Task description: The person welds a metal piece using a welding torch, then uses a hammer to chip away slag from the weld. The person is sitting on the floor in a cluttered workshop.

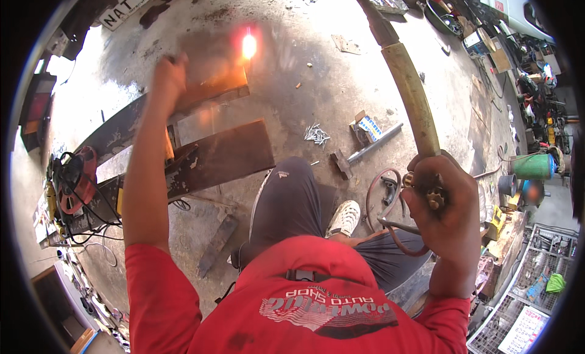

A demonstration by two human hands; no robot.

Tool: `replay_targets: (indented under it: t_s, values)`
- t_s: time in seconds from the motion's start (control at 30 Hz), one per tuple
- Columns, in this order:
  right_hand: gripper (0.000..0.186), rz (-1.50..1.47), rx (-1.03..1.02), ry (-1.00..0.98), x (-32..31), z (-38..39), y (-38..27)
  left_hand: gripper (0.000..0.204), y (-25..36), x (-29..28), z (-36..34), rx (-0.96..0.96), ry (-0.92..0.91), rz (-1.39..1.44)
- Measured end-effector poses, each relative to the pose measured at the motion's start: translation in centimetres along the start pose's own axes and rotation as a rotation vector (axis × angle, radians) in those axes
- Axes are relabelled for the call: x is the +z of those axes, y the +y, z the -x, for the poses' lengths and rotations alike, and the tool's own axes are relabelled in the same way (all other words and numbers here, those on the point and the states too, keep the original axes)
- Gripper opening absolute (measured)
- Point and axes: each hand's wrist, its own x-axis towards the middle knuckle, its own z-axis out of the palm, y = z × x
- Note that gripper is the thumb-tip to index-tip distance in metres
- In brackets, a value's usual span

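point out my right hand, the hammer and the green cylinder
Right hand (456,203): head view, on the middle of the hand.
Hammer (374,145): head view, on its grey handle.
Green cylinder (529,166): head view, on the middle of its green side.

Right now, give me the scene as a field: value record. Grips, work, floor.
left grip: by the far metal beam; blurred, contact unclear
right grip: closed around a brass-coloured tube with a valve knob
glow: bright, beside the far metal beam's right end
near metal beam: dark
floor: nail-like pieces, hammer, small open box
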Motion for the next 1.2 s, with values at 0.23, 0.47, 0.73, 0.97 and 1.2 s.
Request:
replay_targets:
  t_s: [0.23, 0.47, 0.73, 0.97, 1.2]
  values:
    - [0.020, -0.003, 0.023, -0.103, 0.7, 0.8, 0.5, 0.052, -1.8, 0.3, 1.0, -0.022, 0.059, -0.278]
    - [0.021, 0.033, 0.056, -0.213, 1.8, 0.8, 1.0, 0.052, -1.8, 0.8, 1.6, 0.003, 0.130, -0.119]
    - [0.021, 0.074, 0.050, -0.101, 1.2, 1.0, 0.6, 0.051, -2.5, 0.6, 1.9, 0.230, 0.272, 0.155]
    - [0.021, 0.084, 0.048, 0.090, 0.5, 1.3, 0.3, 0.050, -2.8, 0.5, 2.0, 0.256, 0.264, 0.245]
    - [0.020, 0.087, 0.049, 0.119, 0.2, 1.8, 1.1, 0.050, -2.3, 0.6, 2.6, 0.328, 0.326, 0.290]
